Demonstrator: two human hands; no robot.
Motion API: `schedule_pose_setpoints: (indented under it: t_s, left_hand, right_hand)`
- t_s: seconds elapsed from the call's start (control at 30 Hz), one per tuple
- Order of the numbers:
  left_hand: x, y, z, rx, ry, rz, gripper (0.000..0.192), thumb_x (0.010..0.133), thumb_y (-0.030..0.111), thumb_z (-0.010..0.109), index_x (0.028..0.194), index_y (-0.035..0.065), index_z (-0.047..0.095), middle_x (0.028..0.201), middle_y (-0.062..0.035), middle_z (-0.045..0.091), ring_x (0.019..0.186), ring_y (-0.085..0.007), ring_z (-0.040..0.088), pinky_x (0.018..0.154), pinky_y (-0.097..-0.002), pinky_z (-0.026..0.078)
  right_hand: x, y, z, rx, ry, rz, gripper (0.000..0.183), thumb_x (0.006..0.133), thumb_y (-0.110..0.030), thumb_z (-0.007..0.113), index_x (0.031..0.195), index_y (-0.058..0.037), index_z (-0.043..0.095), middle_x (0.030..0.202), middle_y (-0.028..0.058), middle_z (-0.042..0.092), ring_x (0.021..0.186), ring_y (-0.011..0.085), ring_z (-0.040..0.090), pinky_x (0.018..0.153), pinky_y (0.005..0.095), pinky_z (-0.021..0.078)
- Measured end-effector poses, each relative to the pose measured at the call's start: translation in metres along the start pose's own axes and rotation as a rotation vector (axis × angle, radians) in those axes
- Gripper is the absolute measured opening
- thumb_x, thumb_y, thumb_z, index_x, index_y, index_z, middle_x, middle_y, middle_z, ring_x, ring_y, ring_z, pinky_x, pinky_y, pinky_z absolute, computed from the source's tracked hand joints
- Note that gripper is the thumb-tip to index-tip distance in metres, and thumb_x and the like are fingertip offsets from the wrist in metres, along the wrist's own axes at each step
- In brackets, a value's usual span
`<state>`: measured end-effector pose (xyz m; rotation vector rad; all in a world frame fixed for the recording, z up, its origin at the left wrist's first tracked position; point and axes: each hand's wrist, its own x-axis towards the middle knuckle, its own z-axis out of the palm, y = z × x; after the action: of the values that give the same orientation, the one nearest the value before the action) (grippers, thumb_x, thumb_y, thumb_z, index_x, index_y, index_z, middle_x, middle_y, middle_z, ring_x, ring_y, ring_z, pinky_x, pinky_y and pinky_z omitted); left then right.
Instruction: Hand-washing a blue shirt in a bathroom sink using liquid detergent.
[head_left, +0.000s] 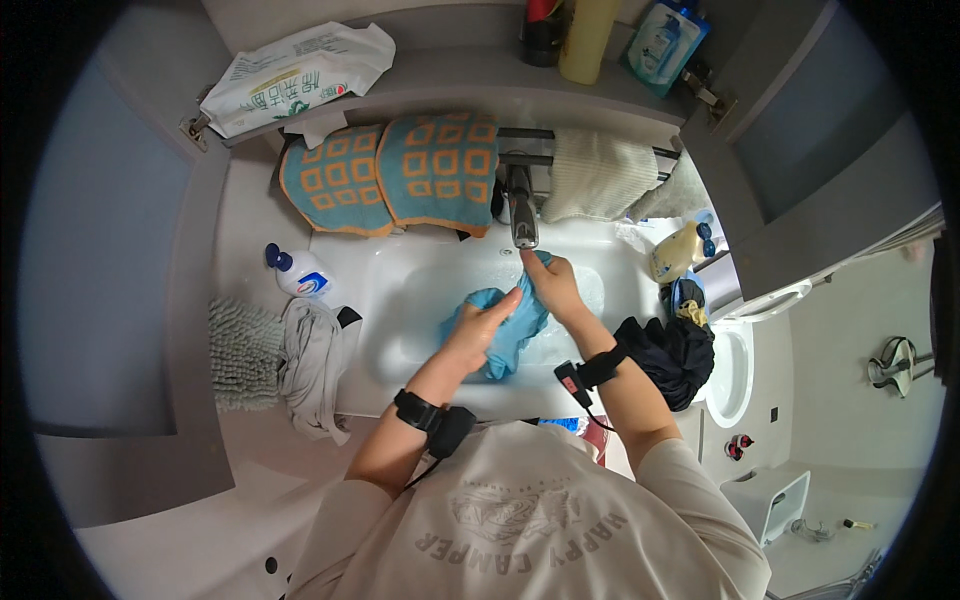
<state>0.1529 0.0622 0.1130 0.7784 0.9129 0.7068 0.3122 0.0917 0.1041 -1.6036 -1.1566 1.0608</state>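
A wet blue cloth (510, 337) hangs bunched between my two hands over the white sink basin (390, 300). My left hand (480, 326) grips its middle, thumb pointing up towards the tap. Higher and to the right, my right hand (553, 286) pinches the upper end just below the spout of the metal faucet (523, 214). The cloth's lower part hangs down into the basin, where cloudy, sudsy water shows. Whether water runs from the spout is hard to tell, since my right thumb is close under it.
A white pump bottle (300, 274) and a grey garment (311, 360) lie on the left rim. Black clothing (671, 356) and a cream bottle (679, 251) sit at the right. Patterned towels (435, 176) hang behind the basin. Open cabinet doors (825, 150) flank both sides.
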Motion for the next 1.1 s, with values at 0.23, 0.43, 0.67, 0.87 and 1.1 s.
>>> schedule_pose_setpoints:
  t_s: [0.23, 0.43, 0.67, 0.87, 1.1]
  left_hand:
    - [0.003, 0.017, -0.019, -0.306, 0.192, 0.069, 0.023, 0.082, 0.026, 0.063, 0.091, 0.005, 0.057, 0.089, -0.0058, 0.06, 0.084, -0.019, 0.059, 0.074, -0.0348, 0.05]
    - [0.036, -0.003, -0.015, -0.147, 0.475, -0.016, 0.044, 0.086, 0.045, 0.052, 0.09, 0.0015, 0.059, 0.086, -0.0059, 0.06, 0.079, -0.0183, 0.056, 0.069, -0.033, 0.046]
    - [0.039, -0.03, -0.002, -0.361, 0.241, 0.024, 0.054, 0.088, 0.051, 0.045, 0.105, 0.0003, 0.053, 0.095, -0.0062, 0.058, 0.085, -0.0162, 0.055, 0.073, -0.0308, 0.044]
    - [0.01, 0.005, 0.041, -0.434, 0.177, -0.224, 0.049, 0.088, 0.048, 0.047, 0.108, 0.0041, 0.053, 0.097, -0.005, 0.057, 0.08, -0.0163, 0.056, 0.069, -0.0336, 0.046]
    - [0.03, -0.025, 0.004, -0.685, 0.0, -0.155, 0.039, 0.088, 0.045, 0.047, 0.102, 0.0093, 0.053, 0.09, -0.0032, 0.058, 0.082, -0.0168, 0.056, 0.067, -0.0327, 0.047]
  right_hand:
    - [-0.032, -0.022, -0.014, 0.225, -0.009, 0.074, 0.044, 0.085, -0.035, 0.057, 0.057, -0.0013, 0.055, 0.05, -0.0031, 0.044, 0.048, 0.0057, 0.037, 0.044, 0.0253, 0.0338]
    - [-0.065, -0.027, 0.018, -0.528, -0.222, -0.75, 0.023, 0.083, -0.027, 0.056, 0.075, -0.0063, 0.062, 0.05, 0.018, 0.049, 0.038, 0.0302, 0.044, 0.04, 0.036, 0.036]
    - [-0.051, -0.042, 0.042, -0.487, 0.218, -0.547, 0.042, 0.086, -0.034, 0.05, 0.056, -0.0043, 0.056, 0.049, 0.0193, 0.051, 0.044, 0.0368, 0.05, 0.042, 0.0413, 0.0397]
    - [-0.028, -0.041, 0.015, -0.661, 0.276, -0.442, 0.043, 0.085, -0.033, 0.052, 0.055, -0.0029, 0.054, 0.048, 0.018, 0.052, 0.044, 0.0352, 0.051, 0.042, 0.0413, 0.0409]
    - [-0.054, -0.039, 0.041, -0.621, 0.225, -0.644, 0.044, 0.084, -0.035, 0.053, 0.053, -0.004, 0.053, 0.047, 0.0189, 0.05, 0.044, 0.0365, 0.051, 0.043, 0.0416, 0.0408]
